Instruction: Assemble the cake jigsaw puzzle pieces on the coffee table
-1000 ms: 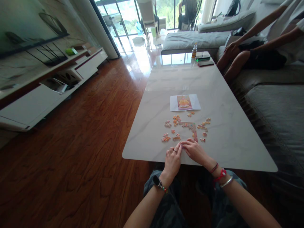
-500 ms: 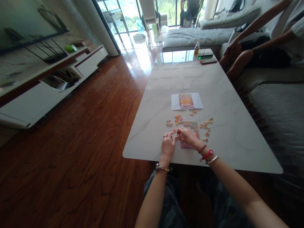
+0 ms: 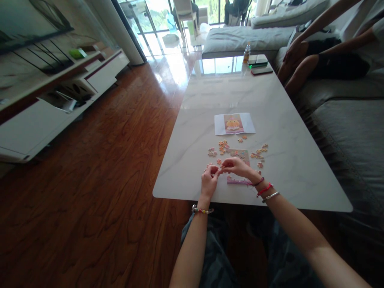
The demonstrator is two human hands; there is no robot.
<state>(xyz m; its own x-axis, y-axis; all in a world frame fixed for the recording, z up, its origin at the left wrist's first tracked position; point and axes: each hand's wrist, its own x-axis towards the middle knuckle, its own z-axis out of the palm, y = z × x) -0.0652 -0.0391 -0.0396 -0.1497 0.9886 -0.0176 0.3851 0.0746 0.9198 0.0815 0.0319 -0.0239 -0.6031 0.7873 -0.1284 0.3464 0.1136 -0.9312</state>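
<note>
Over the near part of the white table, my left hand [image 3: 209, 181] and my right hand [image 3: 235, 165] meet at the fingertips, both closed in a pinch on a small puzzle piece [image 3: 221, 168], mostly hidden by the fingers. Beneath my right hand lies the partly filled puzzle board [image 3: 237, 181], pink along its near edge; my hand and wrist cover its middle. Loose orange puzzle pieces [image 3: 223, 146] lie just beyond it, pale ones [image 3: 212, 152] to the left, and several more pieces [image 3: 260, 153] to the right.
A folded picture sheet [image 3: 234, 123] lies beyond the pieces on the marble-look table [image 3: 288, 176]. At its far end stand a bottle [image 3: 246, 53] and two phones [image 3: 261, 70]. A person [image 3: 327, 60] sits on the sofa [image 3: 345, 124] at right.
My hands have come together at the fingertips, lifted slightly off the board's left edge. My left fingers, spread before on the table, have closed. The view has shifted a little.
</note>
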